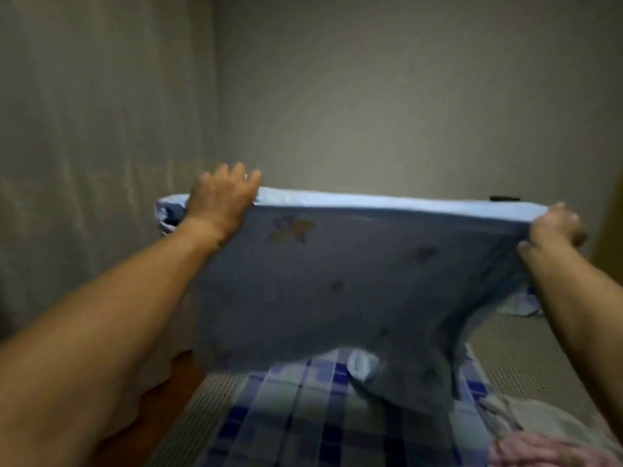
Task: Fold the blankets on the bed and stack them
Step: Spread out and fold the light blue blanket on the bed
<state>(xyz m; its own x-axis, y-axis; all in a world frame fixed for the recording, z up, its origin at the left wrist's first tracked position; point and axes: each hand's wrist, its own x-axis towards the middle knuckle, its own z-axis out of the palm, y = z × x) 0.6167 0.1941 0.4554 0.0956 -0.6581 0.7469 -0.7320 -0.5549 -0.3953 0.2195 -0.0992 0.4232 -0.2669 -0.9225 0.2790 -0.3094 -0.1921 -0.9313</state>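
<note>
Fingers (236, 173) of the left hand (220, 200) are curled over the top edge of a blue blanket (337, 281), near its left end, and the edge is gripped there. Fingers (566, 215) of the right hand (553, 230) are closed on the same top edge at its right end, where the cloth is bunched in the grip. Between the two hands the edge is stretched almost straight, and both arms are extended forward.

The blue blanket is held up in the air above the bed (526, 358), and faint flower prints are seen on the side that faces the camera. Its lower part hangs down, and the bottom folds are seen against a checked blanket (290, 416), blue and white, which is spread flat on the bed below. A pale cloth (526, 419) and a pink cloth (539, 449) are crumpled at the lower right, just beside the checked blanket. Plain walls (387, 96) are seen behind.
</note>
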